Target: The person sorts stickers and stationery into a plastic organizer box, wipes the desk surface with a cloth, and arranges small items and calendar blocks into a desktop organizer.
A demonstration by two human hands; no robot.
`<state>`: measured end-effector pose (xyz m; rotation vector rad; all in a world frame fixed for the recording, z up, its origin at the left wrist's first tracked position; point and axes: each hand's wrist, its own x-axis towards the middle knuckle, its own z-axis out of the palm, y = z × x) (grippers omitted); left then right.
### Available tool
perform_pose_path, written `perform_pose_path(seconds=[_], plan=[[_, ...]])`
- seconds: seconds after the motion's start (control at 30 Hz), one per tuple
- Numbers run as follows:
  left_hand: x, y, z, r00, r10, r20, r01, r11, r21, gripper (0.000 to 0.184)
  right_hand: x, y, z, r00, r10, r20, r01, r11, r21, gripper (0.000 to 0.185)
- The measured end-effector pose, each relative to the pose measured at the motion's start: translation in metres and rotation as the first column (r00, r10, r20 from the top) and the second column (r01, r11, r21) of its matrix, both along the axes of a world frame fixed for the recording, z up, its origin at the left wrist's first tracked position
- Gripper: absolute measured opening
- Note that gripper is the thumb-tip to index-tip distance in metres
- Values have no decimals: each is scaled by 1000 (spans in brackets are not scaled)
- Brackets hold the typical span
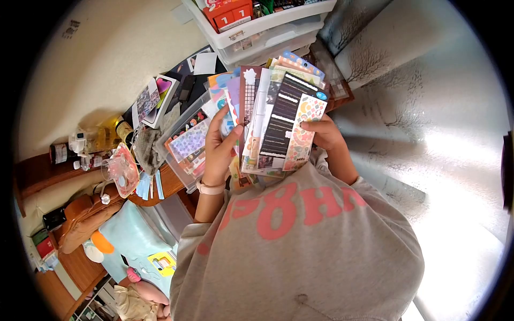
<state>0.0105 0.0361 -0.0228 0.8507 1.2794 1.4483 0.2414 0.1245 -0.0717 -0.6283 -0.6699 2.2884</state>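
A fanned stack of sticker sheets (286, 115) is held up in front of my chest. My left hand (218, 147) grips its left side, thumb in front and index finger pointing up along the edge. On the right, my right hand (326, 132) is closed on the stack, its thumb pressing a cream sheet with colourful shapes (306, 128). Beside that lies a black sheet with white strips (284, 112). A maroon sheet with a white grid (248, 101) stands further left. Behind my left hand sits a clear plastic box (166, 140) containing more sheets, among them a purple patterned one (190, 140).
White plastic drawers (267, 27) with a red calendar on top stand at the back. A phone box (160, 99) and grey cloth (149, 147) lie on the desk to the left. A silvery curtain (396, 107) with tree prints hangs at right.
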Motion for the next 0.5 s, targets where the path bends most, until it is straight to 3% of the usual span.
perform_pose_path(seconds=[0.1, 0.17, 0.2, 0.3, 0.37, 0.43, 0.5], plan=[[-2, 3, -1, 1000, -26, -8, 26, 997, -74, 44, 8, 3, -3, 1000, -13, -8, 13, 1000, -8, 47], [-2, 6, 0, 998, -61, -12, 60, 993, -98, 46, 9, 8, -8, 994, -7, -107, 1, 998, -63, 47], [1, 6, 2, 993, -112, 46, 114, 993, -43, 48, 10, 9, -10, 992, -20, -123, 12, 998, -64, 47], [9, 6, 5, 978, -168, 122, 177, 982, -65, 54, 9, 6, -11, 998, 3, -61, -6, 999, -52, 48], [17, 9, 5, 978, -206, -18, 207, 975, 79, 54, 6, 5, -6, 1000, 17, -23, -19, 998, -54, 47], [16, 9, 4, 980, -194, 38, 191, 979, 71, 52, 3, 5, -9, 1000, 4, 26, -4, 1000, 17, 47], [4, 10, 3, 990, -92, -102, 105, 986, 127, 51, 2, 4, -14, 999, -30, 26, 30, 1000, -1, 46]])
